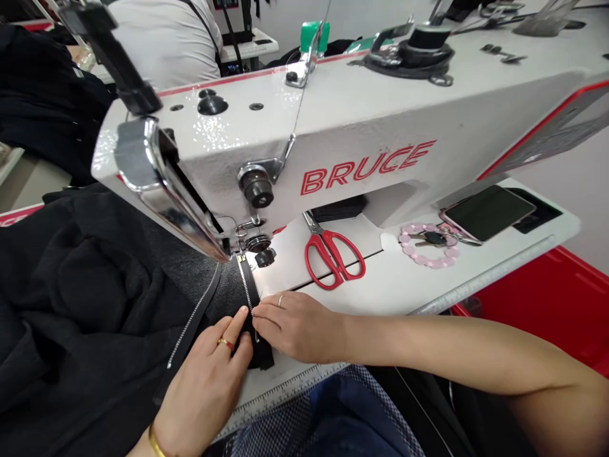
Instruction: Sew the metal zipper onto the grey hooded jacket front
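Black fabric (95,279) spreads under and to the left of the sewing machine (361,127). One metal-toothed zipper tape (246,284) runs from the needle area toward me. Another zipper tape (195,315) lies on the fabric to its left. My left hand (209,368) lies on the fabric between the two tapes, fingers stretched out, the index fingertip beside the right-hand tape. My right hand (297,327) has its fingers closed on the outer edge of that tape, close to my left fingertips. The tape's near end shows below my hands.
Red-handled scissors (335,257) lie on the machine bed behind my right hand. Farther right are a pink bead bracelet with keys (429,245) and a phone (489,212). A ruler strip (285,384) follows the table's front edge. Another person (166,41) sits beyond the machine.
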Demonstrator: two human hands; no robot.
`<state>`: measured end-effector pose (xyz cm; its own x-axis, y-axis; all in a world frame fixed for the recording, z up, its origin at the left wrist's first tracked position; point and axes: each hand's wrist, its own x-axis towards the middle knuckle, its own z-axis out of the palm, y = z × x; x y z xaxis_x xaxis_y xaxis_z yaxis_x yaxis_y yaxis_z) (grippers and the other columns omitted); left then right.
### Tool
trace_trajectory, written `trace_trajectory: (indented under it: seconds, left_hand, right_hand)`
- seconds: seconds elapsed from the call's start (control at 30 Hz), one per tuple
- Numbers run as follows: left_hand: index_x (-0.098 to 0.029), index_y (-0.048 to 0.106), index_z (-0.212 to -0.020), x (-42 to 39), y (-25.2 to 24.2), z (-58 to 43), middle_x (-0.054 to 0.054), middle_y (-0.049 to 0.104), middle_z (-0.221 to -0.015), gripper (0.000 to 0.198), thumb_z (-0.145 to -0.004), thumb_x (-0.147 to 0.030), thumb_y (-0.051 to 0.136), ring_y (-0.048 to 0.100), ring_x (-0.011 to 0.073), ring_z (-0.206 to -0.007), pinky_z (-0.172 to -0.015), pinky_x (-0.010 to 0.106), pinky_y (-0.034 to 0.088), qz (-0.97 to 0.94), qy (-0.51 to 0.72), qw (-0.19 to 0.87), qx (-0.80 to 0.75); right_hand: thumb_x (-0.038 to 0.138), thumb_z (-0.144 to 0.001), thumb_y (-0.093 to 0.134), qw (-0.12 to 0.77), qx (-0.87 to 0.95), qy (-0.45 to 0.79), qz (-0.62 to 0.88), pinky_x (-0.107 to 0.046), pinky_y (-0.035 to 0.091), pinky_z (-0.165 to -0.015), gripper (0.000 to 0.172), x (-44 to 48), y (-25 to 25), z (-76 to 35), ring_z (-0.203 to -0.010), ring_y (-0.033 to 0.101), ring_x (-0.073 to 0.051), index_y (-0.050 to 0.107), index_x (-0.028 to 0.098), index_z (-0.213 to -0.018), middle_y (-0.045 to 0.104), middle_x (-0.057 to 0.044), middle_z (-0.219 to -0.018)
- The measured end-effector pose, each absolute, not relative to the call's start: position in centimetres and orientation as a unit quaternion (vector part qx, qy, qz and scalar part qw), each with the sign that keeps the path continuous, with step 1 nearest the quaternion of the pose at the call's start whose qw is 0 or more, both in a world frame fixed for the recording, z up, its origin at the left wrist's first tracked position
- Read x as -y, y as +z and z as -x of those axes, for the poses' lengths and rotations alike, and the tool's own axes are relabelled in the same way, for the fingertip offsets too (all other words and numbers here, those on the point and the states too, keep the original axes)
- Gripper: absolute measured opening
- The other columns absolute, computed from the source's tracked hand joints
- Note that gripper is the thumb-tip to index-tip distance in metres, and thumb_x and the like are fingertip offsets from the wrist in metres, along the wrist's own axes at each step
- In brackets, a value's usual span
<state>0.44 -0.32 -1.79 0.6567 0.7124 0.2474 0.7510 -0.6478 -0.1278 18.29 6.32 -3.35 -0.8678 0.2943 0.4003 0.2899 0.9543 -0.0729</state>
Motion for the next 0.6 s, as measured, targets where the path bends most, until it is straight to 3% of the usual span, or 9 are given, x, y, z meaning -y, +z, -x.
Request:
trace_trajectory:
  seconds: [0.2,0.6]
  left_hand:
    - [-0.008,0.06,-0.088,-0.2,-2.4,0.0,0.018,0.058,-0.111,0.03,-0.077,-0.002,0.033,0.055,0.0232,-0.095,-0.077,0.035,0.05,0.903,-0.104,0.113,0.401]
    - [-0.003,0.057,-0.091,-4.3,-3.2,1.0,0.019,0.057,-0.103,0.018,-0.077,-0.008,0.047,0.052,0.0276,-0.089,-0.071,0.043,0.05,0.91,-0.129,0.104,0.38]
  right_hand:
    - [0.008,-0.086,0.036,0.215,0.965,-0.03,0.146,-0.029,0.043,-0.062,0.023,-6.5,-3.3,-18.3,-0.073,0.057,-0.017,0.057,0.01,-0.079,0.06,-0.008,-0.079]
    - [0.009,-0.086,0.034,0.105,0.983,0.008,0.15,-0.03,0.038,-0.058,0.02,-11.4,-3.2,-17.8,-0.071,0.051,-0.017,0.053,0.014,-0.081,0.057,-0.004,-0.082]
